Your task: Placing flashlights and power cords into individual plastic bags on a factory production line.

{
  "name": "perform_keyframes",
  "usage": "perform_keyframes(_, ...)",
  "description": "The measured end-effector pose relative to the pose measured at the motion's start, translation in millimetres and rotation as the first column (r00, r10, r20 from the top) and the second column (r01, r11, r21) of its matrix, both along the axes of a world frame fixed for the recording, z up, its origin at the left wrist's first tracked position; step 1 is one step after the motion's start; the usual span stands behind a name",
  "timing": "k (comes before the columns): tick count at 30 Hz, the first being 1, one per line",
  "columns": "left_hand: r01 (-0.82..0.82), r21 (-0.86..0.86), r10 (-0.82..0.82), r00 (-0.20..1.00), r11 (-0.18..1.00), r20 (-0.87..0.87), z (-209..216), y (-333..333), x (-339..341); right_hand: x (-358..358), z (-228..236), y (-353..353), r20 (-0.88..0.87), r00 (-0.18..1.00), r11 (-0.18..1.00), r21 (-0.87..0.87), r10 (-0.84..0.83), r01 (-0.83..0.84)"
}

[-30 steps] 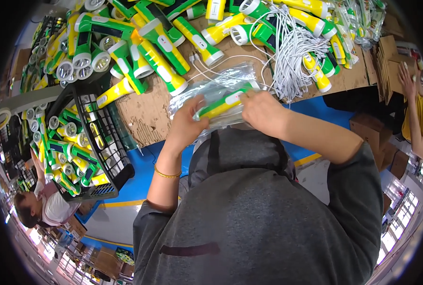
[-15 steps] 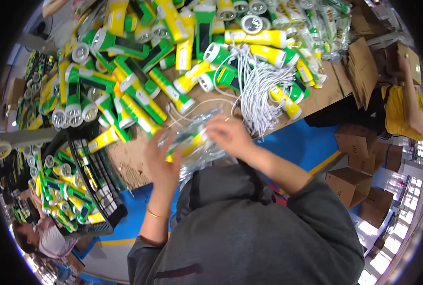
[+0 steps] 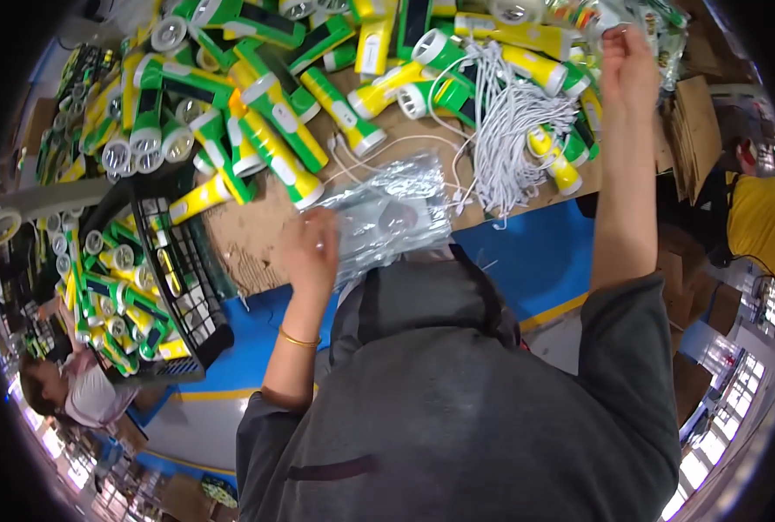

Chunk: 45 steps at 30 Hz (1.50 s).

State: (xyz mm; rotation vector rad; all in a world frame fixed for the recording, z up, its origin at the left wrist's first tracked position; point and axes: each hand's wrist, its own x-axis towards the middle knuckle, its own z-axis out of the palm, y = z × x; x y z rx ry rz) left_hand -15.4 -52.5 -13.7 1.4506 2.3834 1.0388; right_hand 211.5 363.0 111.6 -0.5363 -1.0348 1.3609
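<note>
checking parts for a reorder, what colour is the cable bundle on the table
The cable bundle is white, best seen in the head view.

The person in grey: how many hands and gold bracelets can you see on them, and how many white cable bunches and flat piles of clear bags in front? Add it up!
Hands: 2, left hand and right hand
Gold bracelet: 1
White cable bunch: 1
Flat pile of clear bags: 1
Total: 5

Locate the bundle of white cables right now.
In the head view, the bundle of white cables lies right of centre on the table, among yellow-and-green flashlights, between the clear plastic bags and the right hand.
</note>
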Motion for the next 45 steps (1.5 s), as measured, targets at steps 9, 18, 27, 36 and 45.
perform_keyframes(9,0.411,-0.098,-0.41,0.912,0.907,0.025,-35,-9,12,-61,-121,-226,0.902,0.158,0.541,-0.094,0.402,-0.836)
perform_keyframes(18,0.448,-0.127,-0.304,0.762,0.885,0.571,-27,1,-14,-78,-160,-234,0.937,-0.086,0.294,-0.192,0.337,-0.936)
perform_keyframes(27,0.389,-0.197,-0.397,0.918,0.9,-0.002,-13,4,6,-37,-140,-219,0.924,0.335,0.33,0.379,-0.185,-0.865)
perform_keyframes(36,0.344,0.107,-0.353,0.813,0.933,0.464,7,49,46,-42,-101,-236,0.892,0.342,0.77,-0.01,0.296,-0.639)
perform_keyframes(45,0.309,-0.036,-0.311,0.946,0.95,-0.096,6,38,37,-45,-90,-249,0.881,0.407,0.817,0.042,0.241,-0.575)
